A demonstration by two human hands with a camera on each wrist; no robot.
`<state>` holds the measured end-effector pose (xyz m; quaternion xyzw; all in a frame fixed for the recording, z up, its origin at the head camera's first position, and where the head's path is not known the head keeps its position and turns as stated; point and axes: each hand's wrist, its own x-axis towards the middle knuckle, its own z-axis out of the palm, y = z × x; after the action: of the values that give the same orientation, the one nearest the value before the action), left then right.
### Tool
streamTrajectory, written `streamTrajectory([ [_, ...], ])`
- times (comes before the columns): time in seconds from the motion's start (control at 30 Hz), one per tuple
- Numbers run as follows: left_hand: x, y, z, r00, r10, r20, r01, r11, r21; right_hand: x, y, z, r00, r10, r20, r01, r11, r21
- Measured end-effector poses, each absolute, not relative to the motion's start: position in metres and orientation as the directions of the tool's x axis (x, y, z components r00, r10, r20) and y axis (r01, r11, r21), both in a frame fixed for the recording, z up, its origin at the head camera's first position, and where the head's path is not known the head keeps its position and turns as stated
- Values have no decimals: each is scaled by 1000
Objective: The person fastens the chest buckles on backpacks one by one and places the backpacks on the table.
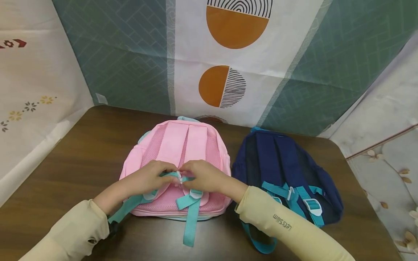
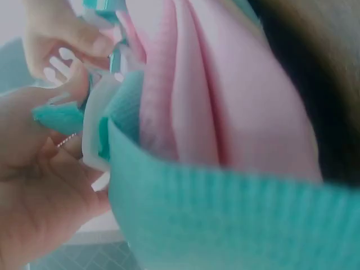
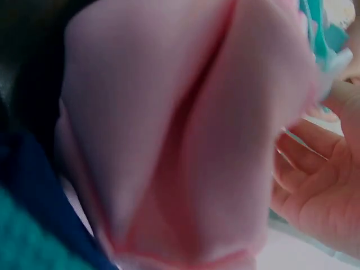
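Observation:
A pink backpack (image 1: 196,145) lies on the table with its padded straps facing up. Over its lower middle, both hands meet at a small white plastic buckle (image 1: 179,176) on teal webbing. From the left, my left hand (image 1: 147,179) pinches the buckle's left side, with a teal strap (image 1: 169,174) beneath its fingers. My right hand (image 1: 205,175) pinches the other side with thumb and fingertips. White prongs (image 2: 62,62) show between the hands in the left wrist view. Fingers cover much of the buckle, so I cannot tell whether its halves are joined.
A navy backpack (image 1: 287,170) with teal straps and white adjusters lies to the right, close to the pink one. The brown table (image 1: 81,152) meets a patterned cloth (image 1: 130,72) at the back. A loose teal strap end (image 1: 191,224) hangs toward the front.

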<state>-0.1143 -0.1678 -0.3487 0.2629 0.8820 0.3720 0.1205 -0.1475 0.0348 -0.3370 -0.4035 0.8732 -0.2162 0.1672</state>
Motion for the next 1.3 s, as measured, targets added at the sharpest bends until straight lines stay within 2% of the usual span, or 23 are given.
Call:
streamTrajectory([
  [0.1, -116, -171, -348, -830, 557, -29, 362, 577, 732, -145, 31, -341, -631, -770, -93, -657, 595, -462],
  [0.33, -118, -174, -350, -874, 485, -23, 306, 586, 750, -133, 26, -345, -668, -740, -76, -678, 648, -346],
  [0.43, -117, -179, -350, -877, 479, -16, 304, 582, 754, -126, 26, -350, -699, -715, 2, -659, 644, -388],
  [0.63, -114, -185, -347, -878, 454, -150, 209, 647, 733, -113, 27, -361, -756, -644, 117, -602, 613, -512],
  [0.87, -116, -183, -343, -822, 518, -237, 190, 641, 744, -111, 30, -366, -773, -614, 159, -580, 582, -570],
  [1.03, -124, -183, -340, -760, 583, -288, 209, 638, 741, -110, 34, -369, -754, -626, 198, -617, 571, -541],
  [1.3, -139, -187, -341, -679, 639, -360, 162, 609, 776, -110, 37, -371, -746, -608, 272, -643, 551, -532],
])
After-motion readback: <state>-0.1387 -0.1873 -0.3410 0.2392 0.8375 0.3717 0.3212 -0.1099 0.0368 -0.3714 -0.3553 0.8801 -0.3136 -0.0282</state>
